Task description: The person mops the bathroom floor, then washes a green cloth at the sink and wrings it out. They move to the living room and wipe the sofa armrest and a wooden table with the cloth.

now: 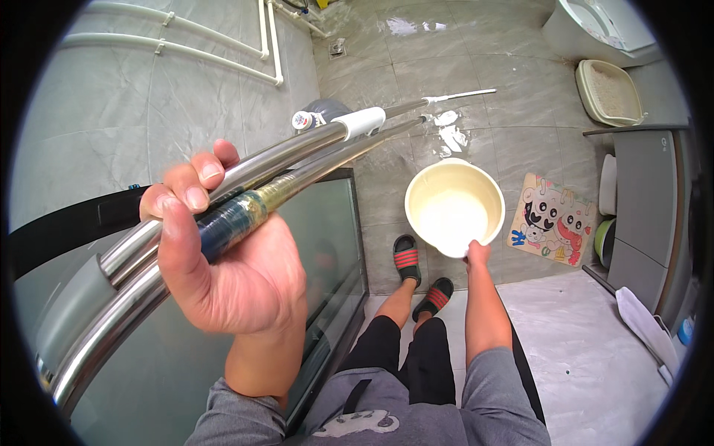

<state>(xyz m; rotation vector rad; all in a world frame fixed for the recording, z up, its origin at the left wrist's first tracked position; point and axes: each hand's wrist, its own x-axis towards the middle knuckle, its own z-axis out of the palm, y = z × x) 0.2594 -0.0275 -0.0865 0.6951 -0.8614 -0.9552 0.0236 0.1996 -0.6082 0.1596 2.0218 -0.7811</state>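
Two long metal poles run slantwise across the left half of the picture, and my left hand [245, 284] is closed around both. The upper pole [309, 144] is bare metal with a white plastic sleeve [362, 121]. Its partner, the lower pole [329, 174], has a dark blue section [220, 231] wrapped in clear tape. The poles' near ends run out at the lower left. Lower down, my right hand [478, 253] grips the rim of a cream plastic basin [485, 195], held above the floor beside my feet. The basin's inside looks pale and overexposed; its contents are unclear.
A dark-framed glass panel [323, 245] stands at left, near a dark jug [329, 108] with a white cap. White patches [452, 136] mark the tiled floor. Rightward are a cartoon mat [552, 220], a grey cabinet [641, 189], a litter tray [583, 83] and a flat mop [641, 323].
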